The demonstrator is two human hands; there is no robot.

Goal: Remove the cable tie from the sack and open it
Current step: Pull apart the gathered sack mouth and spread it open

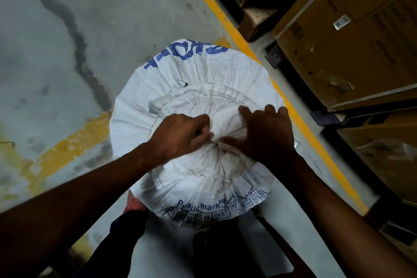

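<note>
1. Nearest the camera, two bare forearms reach forward over a white woven sack [194, 88] that stands upright on the floor [56, 40], just in front of the person's dark trouser legs and a pinkish shoe [133, 204].
2. The near rim of the sack carries blue print: fragments such as "mark" and "spat", above a row of small boxes marked C6, C7, C10. The rest is creased and hard to read.
3. The left hand [178, 135] has its fingers curled tight, pinching the gathered fabric at the middle of the sack top.
4. The right hand [264, 133] lies over the same bunched neck, its fingers spread fairly wide on the cloth with the thumb pressed to the gather.
5. Folds radiate from a dark knot point between the hands; whether a cable tie sits there cannot be told.
6. The far side of the sack shows large blue letters, upside down and only partly legible.
7. The floor is grey concrete, stained, with a dark crack [74, 29] winding off on the left and worn yellow lines [228, 22] crossing it.
8. Beyond the yellow line on the right stand big cardboard boxes [352, 52], one bearing a small white label [341, 21] with print too small to read.
</note>
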